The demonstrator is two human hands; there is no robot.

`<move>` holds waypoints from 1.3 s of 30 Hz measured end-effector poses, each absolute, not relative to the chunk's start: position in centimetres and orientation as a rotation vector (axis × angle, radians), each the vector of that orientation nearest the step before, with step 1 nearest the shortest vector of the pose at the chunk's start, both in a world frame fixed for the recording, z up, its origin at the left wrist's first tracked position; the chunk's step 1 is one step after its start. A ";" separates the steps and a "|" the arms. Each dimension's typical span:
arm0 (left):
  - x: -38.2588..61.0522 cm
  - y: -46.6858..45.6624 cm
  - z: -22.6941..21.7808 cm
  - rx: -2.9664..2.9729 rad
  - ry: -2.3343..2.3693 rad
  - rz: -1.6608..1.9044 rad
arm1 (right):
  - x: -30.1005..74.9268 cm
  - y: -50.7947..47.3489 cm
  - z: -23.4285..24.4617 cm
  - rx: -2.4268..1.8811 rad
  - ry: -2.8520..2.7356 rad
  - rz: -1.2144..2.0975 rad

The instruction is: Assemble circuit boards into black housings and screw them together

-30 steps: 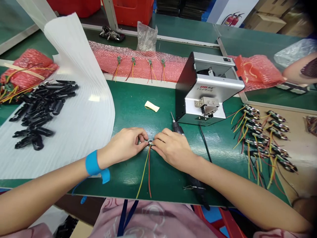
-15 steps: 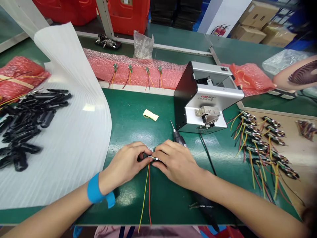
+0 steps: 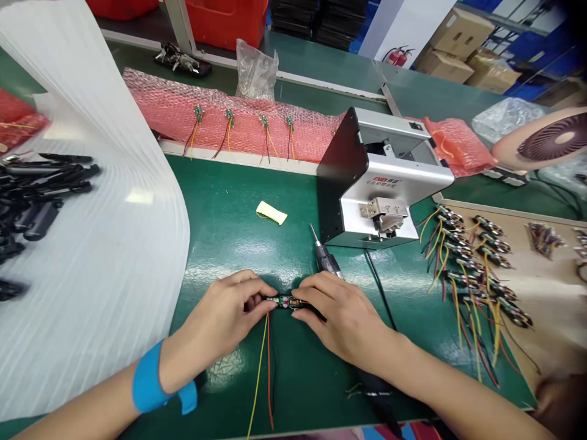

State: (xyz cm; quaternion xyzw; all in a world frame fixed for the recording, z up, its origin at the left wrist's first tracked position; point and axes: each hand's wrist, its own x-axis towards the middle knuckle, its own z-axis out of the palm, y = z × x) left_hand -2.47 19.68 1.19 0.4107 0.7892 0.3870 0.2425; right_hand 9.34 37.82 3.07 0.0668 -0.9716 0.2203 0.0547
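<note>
Head view, as I monitor remotely: left hand (image 3: pixel 220 321) and right hand (image 3: pixel 343 321) together, clamped on opposite ends of a small green circuit board (image 3: pixel 285 300), red and yellow wires (image 3: pixel 268 366) trailing toward lower centre.

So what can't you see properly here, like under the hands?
Head view, small green circuit board: its ends are covered by the left hand and right hand.
Head view, black electric screwdriver: its middle is hidden under the right hand and wrist.
Head view, black pieces: the left edge cuts them off.
Head view, round striped thing: blurred and partly cut off, so its kind is unclear.
</note>
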 end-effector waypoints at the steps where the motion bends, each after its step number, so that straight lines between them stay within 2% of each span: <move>1: -2.5 19.6 1.2 1.130 2.161 1.061 | 9.3 37.8 3.1 0.222 -2.944 0.651; 18: -3.0 19.7 1.2 1.241 2.125 1.071 | 8.9 37.9 3.4 0.181 -3.057 0.424; 28: -2.8 20.0 1.4 1.280 2.136 1.054 | 8.6 37.1 3.7 0.378 -3.056 0.192; 39: -3.5 20.4 1.6 1.157 2.112 1.064 | 8.3 36.9 4.5 0.137 -3.147 0.324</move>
